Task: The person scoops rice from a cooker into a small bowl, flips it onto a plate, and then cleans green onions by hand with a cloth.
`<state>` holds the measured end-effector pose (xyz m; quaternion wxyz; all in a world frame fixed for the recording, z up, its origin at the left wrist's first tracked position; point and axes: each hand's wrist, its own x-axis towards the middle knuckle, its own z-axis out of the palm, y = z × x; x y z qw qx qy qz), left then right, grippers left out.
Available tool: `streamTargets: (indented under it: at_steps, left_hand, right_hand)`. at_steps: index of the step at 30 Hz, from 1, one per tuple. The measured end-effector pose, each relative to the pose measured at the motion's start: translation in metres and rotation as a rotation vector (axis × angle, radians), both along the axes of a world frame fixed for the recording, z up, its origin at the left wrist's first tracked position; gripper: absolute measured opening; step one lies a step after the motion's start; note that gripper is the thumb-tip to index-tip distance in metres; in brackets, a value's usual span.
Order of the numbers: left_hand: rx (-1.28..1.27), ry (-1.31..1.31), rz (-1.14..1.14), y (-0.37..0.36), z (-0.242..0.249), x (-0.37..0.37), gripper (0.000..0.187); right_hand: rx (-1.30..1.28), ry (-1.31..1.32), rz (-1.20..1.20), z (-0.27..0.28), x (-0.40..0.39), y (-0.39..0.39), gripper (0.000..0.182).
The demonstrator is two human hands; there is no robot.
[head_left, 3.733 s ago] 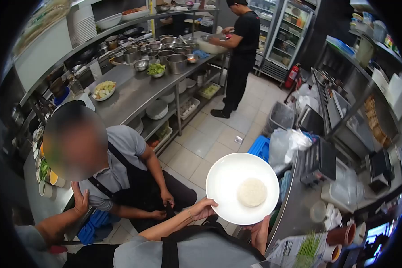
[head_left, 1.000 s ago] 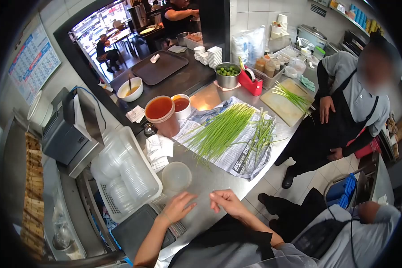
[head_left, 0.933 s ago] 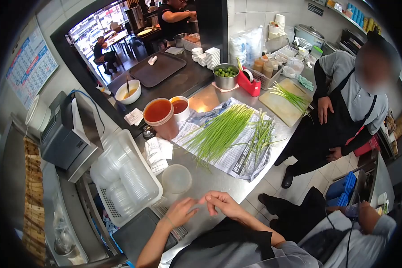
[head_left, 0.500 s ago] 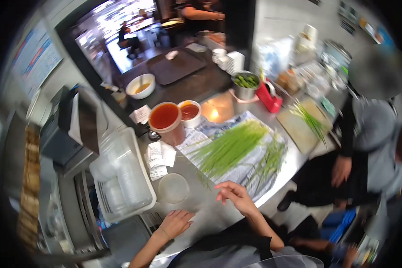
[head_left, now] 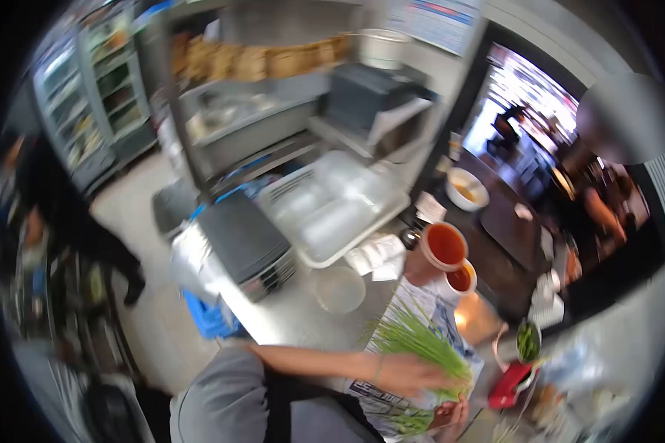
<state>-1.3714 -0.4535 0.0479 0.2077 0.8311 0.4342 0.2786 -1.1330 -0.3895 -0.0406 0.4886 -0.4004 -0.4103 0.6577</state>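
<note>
The bunch of long green stalks (head_left: 414,340) lies on the newspaper (head_left: 377,393), which is spread over the metal counter (head_left: 314,326). The left hand (head_left: 412,375) is laid across the bunch, close to its pale end. The right hand (head_left: 454,416) is near this same end, at the lower right of the newspaper, with the fingers bent. Both hands are blurred, so I cannot tell how far they are closed, or whether they have hold of any stalks. A smaller green bunch (head_left: 410,423) lies on the newspaper's lower part. By the newspaper's upper end stand a tall tub of red sauce (head_left: 427,258) and a smaller white tub (head_left: 455,283). Left of the newspaper is a round translucent container (head_left: 340,290). Right of the newspaper are a metal pot (head_left: 530,341) and a red tape dispenser (head_left: 510,385).
</note>
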Motion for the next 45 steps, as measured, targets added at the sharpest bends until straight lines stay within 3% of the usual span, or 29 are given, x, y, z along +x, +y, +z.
streamTargets:
  at_steps: [2, 5, 9, 11, 17, 22, 24, 26, 28, 31, 35, 37, 40, 45]
  left_hand:
    - [0.430, -0.461, 0.383, 0.006, 0.020, -0.038, 0.060]
    - [1.044, -1.225, 0.719, -0.016, 0.082, -0.095, 0.091]
    - [1.335, -1.561, 0.770, -0.072, 0.104, -0.150, 0.076]
    - [1.400, -1.524, 0.843, -0.083, 0.099, -0.156, 0.072]
    - [1.223, -1.428, 0.880, -0.069, 0.093, -0.159, 0.083]
    - [1.047, -1.539, 0.656, -0.033, 0.112, -0.161, 0.069]
    - [1.104, -1.579, 0.472, -0.025, 0.127, -0.160, 0.064]
    - [1.150, -1.643, 0.236, -0.025, 0.142, -0.160, 0.058]
    - [1.158, -1.683, -0.087, -0.033, 0.152, -0.169, 0.054]
    - [1.060, -1.671, -0.574, -0.055, 0.174, -0.179, 0.043]
    - [1.375, -1.281, -0.249, -0.087, 0.186, -0.206, 0.030]
    - [1.495, -1.114, -0.070, -0.094, 0.184, -0.218, 0.024]
    - [1.512, -1.023, -0.069, -0.116, 0.175, -0.257, 0.024]
    - [0.913, -1.151, -0.214, -0.145, 0.158, -0.309, 0.017]
  right_hand:
    - [-0.210, -0.030, -0.005, 0.024, -0.009, -0.005, 0.052]
    - [-0.169, -0.041, 0.009, 0.034, -0.024, 0.009, 0.044]
    - [-0.100, -0.016, 0.028, 0.046, -0.043, 0.027, 0.034]
    - [-0.069, 0.008, 0.011, 0.051, -0.049, 0.032, 0.030]
    - [-0.008, 0.187, -0.043, 0.053, -0.061, 0.026, 0.019]
    - [-0.167, 0.339, 0.233, 0.038, -0.123, -0.008, 0.021]
    - [-0.199, 0.393, 0.483, 0.037, -0.162, -0.031, 0.021]
    - [-0.410, 0.238, 0.540, 0.034, -0.194, -0.060, 0.020]
    - [-0.395, 0.119, 0.710, -0.006, -0.219, -0.083, 0.020]
    - [-0.134, 0.019, 0.945, -0.059, -0.247, -0.116, 0.018]
    - [0.401, -0.468, 1.154, -0.093, -0.266, -0.140, 0.016]
    - [0.958, -0.619, 0.884, -0.131, -0.262, -0.143, 0.014]
    - [0.963, -0.688, 0.687, -0.139, -0.264, -0.151, 0.013]
    - [0.854, -0.903, 0.554, -0.135, -0.281, -0.158, 0.011]
